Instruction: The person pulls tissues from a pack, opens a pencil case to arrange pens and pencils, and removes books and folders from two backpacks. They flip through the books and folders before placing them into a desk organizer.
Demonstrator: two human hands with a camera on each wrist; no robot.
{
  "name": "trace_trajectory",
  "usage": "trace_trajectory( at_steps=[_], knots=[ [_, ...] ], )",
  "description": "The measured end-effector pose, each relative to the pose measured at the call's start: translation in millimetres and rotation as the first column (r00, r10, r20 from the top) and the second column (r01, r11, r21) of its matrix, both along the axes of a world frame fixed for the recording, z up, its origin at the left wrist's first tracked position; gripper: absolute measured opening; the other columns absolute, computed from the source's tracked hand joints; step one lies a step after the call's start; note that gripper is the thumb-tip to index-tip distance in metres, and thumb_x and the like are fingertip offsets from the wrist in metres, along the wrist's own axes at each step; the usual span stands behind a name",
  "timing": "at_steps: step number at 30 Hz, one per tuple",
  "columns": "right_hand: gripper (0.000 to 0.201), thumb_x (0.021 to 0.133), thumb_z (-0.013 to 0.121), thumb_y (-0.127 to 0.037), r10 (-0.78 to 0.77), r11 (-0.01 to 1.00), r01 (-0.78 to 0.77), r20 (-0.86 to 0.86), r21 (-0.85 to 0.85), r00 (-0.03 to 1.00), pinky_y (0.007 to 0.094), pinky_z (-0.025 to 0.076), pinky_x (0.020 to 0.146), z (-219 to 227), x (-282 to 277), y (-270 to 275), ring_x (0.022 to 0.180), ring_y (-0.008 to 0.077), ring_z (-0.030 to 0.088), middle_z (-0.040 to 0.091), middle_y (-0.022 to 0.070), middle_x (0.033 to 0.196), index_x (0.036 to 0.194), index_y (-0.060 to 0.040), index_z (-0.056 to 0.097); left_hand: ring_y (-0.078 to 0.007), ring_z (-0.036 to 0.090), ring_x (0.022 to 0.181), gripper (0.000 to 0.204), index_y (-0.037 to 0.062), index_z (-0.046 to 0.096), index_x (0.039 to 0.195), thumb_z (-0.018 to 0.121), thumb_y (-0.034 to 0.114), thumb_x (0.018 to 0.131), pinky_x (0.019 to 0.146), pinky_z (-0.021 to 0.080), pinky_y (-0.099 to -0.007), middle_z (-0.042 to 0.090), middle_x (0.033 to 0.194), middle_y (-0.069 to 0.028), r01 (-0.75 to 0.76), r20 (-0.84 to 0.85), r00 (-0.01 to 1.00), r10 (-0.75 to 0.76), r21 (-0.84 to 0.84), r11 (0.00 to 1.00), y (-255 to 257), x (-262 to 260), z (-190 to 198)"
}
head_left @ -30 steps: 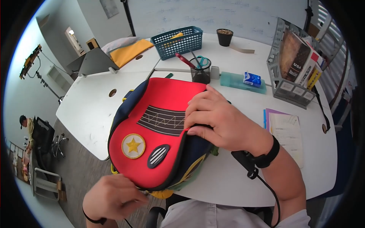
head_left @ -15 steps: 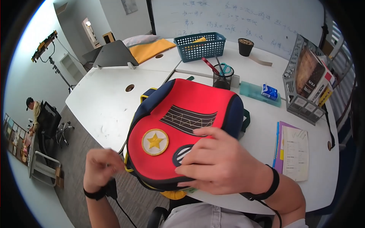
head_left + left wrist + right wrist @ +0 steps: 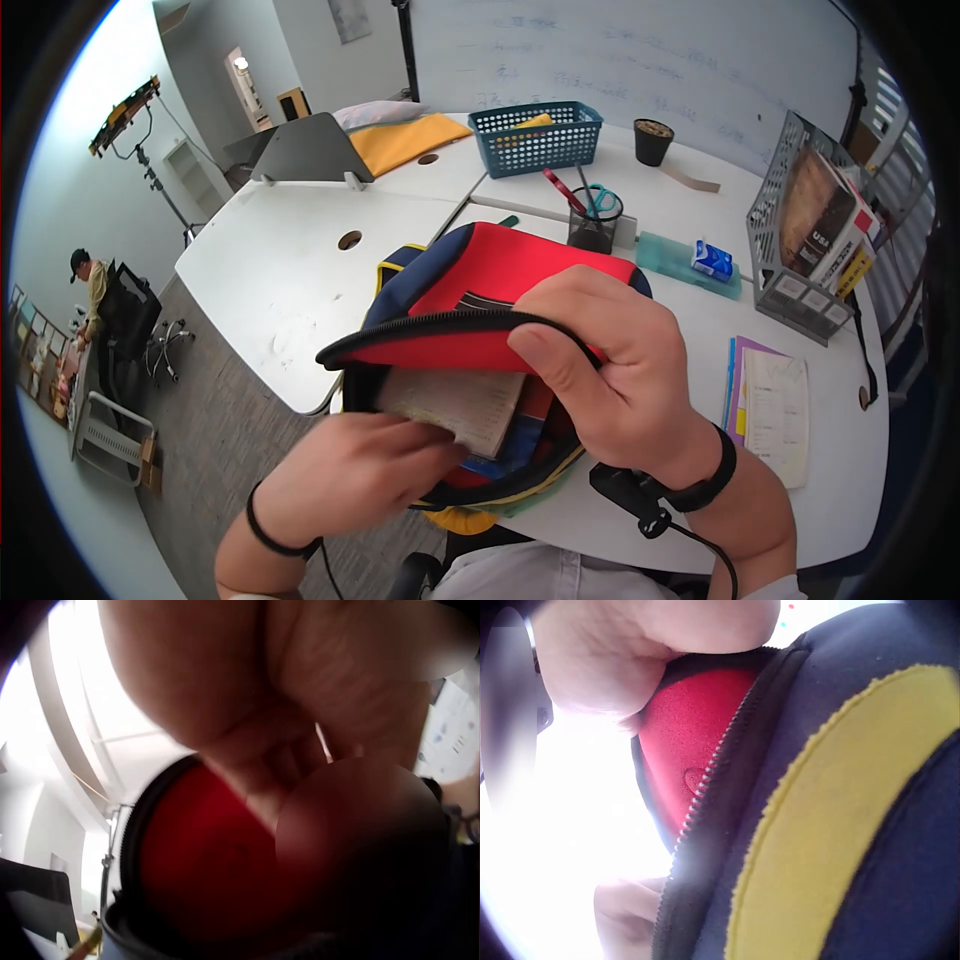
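A red and navy backpack [image 3: 560, 247] lies on the white table with its black-zippered front flap [image 3: 430, 335] lifted. My right hand [image 3: 625, 375] grips the flap's edge, thumb on the zipper side and fingers over the red outside. Through the opening show a worn notebook [image 3: 465, 395] and a blue item [image 3: 522, 440] beneath it. My left hand [image 3: 360, 470] reaches in at the opening's near left side, its loosely bent fingers overlapping the notebook's lower edge. In the left wrist view the flap's red lining [image 3: 202, 855] lies beyond that hand; the right wrist view shows the zipper teeth [image 3: 705, 780].
Behind the backpack stand a mesh pen cup [image 3: 594, 232], a teal basket [image 3: 535, 145] and a small black pot [image 3: 653, 145]. To the right are a teal case [image 3: 665, 262] with a blue packet, a grey book rack [image 3: 800, 300] and papers [image 3: 775, 410]. A person [image 3: 92, 290] sits far left.
The backpack was closed with its front facing up; its flap is now raised, showing the contents. My right hand has taken hold of the flap, and my left has moved right into the opening.
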State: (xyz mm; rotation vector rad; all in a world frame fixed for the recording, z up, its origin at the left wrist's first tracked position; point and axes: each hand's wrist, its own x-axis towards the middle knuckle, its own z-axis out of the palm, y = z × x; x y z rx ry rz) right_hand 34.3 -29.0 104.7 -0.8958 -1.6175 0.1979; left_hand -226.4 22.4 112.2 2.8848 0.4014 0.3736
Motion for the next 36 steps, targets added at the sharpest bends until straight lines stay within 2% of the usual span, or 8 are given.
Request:
trace_trajectory(
  at_steps=[2,5,7,8,10,31,33,36],
  knots=[
    [0.016,0.099,0.079,-0.014,0.024,1.0,-0.023,0.025,-0.02,0.999,0.0351,0.053,0.065,2.2,-5.3,-7.4,0.075,0.0281,0.068,0.071,0.0128,0.09,0.101,0.0019,0.076,-0.0308,0.076,0.103,0.044,0.005,0.073,0.127,0.074,-0.001,0.083,0.094,0.061,-0.0397,0.076,0.107,-0.0174,-0.063,-0.195,0.98,0.044,-0.094,0.994,24.3,11.1,-34.3],
    [0.015,0.099,0.078,-0.013,0.042,0.999,-0.04,0.058,-0.026,0.997,0.0357,0.053,0.066,1.7,-7.3,-14.6,0.077,0.0282,0.069,0.071,0.013,0.091,0.1,0.0016,0.075,-0.0293,0.071,0.123,0.051,0.0092,0.07,0.138,0.076,0.011,0.087,0.104,0.058,-0.0383,0.073,0.132,-0.0144,-0.105,0.048,0.994,0.102,0.051,0.993,46.5,28.5,-55.1],
    [0.015,0.099,0.078,-0.013,0.055,0.994,-0.055,-0.002,-0.097,0.998,0.0351,0.053,0.066,2.0,-5.6,-17.4,0.077,0.0284,0.069,0.07,0.0125,0.091,0.1,0.0017,0.074,-0.0286,0.063,0.136,0.043,0.0121,0.069,0.139,0.071,0.018,0.096,0.115,0.05,-0.0406,0.066,0.145,-0.0115,-0.099,0.143,0.957,0.253,-0.659,0.746,43.6,44.6,-45.3],
    [0.015,0.099,0.078,-0.013,0.051,0.994,-0.051,-0.002,-0.094,0.999,0.0351,0.053,0.066,0.0,-6.1,-17.7,0.077,0.0284,0.069,0.07,0.0125,0.091,0.1,0.0017,0.074,-0.0286,0.063,0.136,0.043,0.0121,0.069,0.139,0.071,0.018,0.096,0.115,0.05,-0.0406,0.066,0.145,-0.0115,-0.095,0.144,0.958,0.248,-0.656,0.748,45.0,44.8,-42.0],
    [0.015,0.1,0.077,-0.013,0.081,0.995,-0.081,0.0,-0.054,0.997,0.0345,0.053,0.067,-7.6,-8.3,-15.7,0.077,0.028,0.068,0.07,0.0122,0.091,0.102,0.0017,0.074,-0.0283,0.061,0.138,0.039,0.0127,0.067,0.141,0.068,0.027,0.104,0.119,0.047,-0.0422,0.064,0.147,-0.0108,0.017,-0.092,0.996,-0.023,-0.067,0.998,47.5,43.8,-36.7],
    [0.017,0.104,0.072,-0.011,0.181,0.979,-0.185,-0.062,-0.081,0.982,0.0328,0.051,0.073,-21.1,-4.3,-12.1,0.08,0.0246,0.065,0.068,0.0126,0.092,0.102,0.0055,0.071,-0.0245,0.069,0.122,0.032,0.0134,0.067,0.131,0.07,0.024,0.101,0.104,0.057,-0.0378,0.07,0.131,-0.0077,0.011,0.054,0.999,0.007,-0.333,0.943,47.2,61.1,-79.1],
    [0.017,0.104,0.072,-0.011,0.177,0.982,-0.18,-0.042,-0.06,0.983,0.0327,0.051,0.073,-19.5,-2.7,-10.8,0.08,0.0247,0.065,0.068,0.0128,0.092,0.102,0.0055,0.071,-0.0259,0.066,0.127,0.036,0.0161,0.072,0.127,0.071,0.022,0.092,0.109,0.055,-0.0438,0.067,0.133,-0.0073,0.267,-0.191,0.962,-0.197,0.483,0.834,48.0,57.0,-89.9],
    [0.017,0.104,0.072,-0.011,0.134,0.987,-0.139,-0.06,-0.083,0.989,0.0325,0.051,0.073,-19.0,-0.2,-12.4,0.079,0.0248,0.065,0.068,0.0131,0.092,0.102,0.0053,0.071,-0.0293,0.063,0.13,0.039,0.0175,0.076,0.122,0.07,0.021,0.084,0.113,0.052,-0.0497,0.064,0.132,-0.0064,0.305,-0.193,0.951,-0.241,0.462,0.833,52.8,50.7,-102.7]
  ],
)
